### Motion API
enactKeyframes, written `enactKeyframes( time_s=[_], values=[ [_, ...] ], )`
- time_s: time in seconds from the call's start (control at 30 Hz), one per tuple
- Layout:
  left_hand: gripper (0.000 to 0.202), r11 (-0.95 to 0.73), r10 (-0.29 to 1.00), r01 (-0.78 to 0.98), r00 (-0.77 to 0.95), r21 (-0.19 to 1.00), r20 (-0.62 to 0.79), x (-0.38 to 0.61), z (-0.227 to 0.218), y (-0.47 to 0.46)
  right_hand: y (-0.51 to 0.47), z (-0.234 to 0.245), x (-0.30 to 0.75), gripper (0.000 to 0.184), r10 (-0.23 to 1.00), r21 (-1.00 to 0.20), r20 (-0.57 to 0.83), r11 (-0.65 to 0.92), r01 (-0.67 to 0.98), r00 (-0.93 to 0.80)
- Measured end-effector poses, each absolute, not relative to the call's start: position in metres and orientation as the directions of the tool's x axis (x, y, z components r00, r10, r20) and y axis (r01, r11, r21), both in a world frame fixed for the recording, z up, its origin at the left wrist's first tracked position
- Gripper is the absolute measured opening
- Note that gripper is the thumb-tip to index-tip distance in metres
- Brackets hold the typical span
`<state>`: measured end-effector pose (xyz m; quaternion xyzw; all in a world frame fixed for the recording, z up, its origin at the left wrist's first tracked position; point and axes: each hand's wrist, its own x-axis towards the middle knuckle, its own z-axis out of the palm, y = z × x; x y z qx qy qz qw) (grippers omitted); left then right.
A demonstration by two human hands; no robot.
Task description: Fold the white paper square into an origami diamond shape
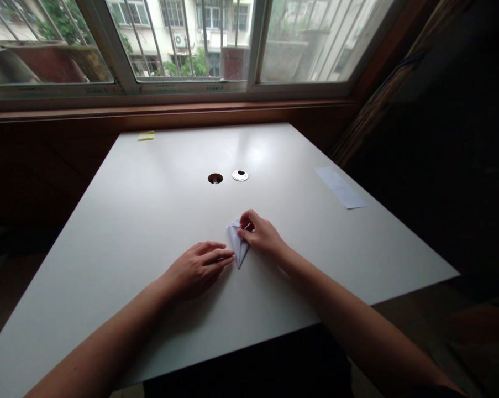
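Note:
A small piece of folded white paper (236, 241), shaped like a kite with its sharp tip toward me, lies on the white table (158, 204). My right hand (260, 232) pinches a flap at the paper's upper right between thumb and index finger. On the other side, my left hand (203, 263) rests low over the table, its fingers stretched out. Its fingertips are at the paper's lower left edge; whether they press on it I cannot tell.
Beyond the paper are a round hole (215, 178) in the tabletop and a silvery ring-shaped cover (240, 176). A flat white paper strip (341, 188) lies near the right edge. Yellow tape (146, 135) marks the far left corner. A barred window (183, 44) stands behind the table.

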<state>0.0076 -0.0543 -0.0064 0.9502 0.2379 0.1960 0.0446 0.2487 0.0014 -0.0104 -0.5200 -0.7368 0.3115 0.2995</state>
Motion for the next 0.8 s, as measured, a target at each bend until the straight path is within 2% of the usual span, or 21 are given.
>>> enactKeyframes(
  time_s=[0.23,0.8],
  values=[
    [0.042,-0.904,0.425,0.42,0.868,0.076,0.258,0.0075,-0.0047,-0.0544,0.0022,-0.0113,0.2489,0.018,0.954,-0.766,0.118,0.263,0.586,-0.275],
    [0.045,-0.904,0.423,0.427,0.874,0.038,0.239,0.0109,-0.0076,-0.057,-0.0018,-0.0121,0.2452,0.019,0.96,-0.766,0.13,0.256,0.59,-0.248]
  ],
)
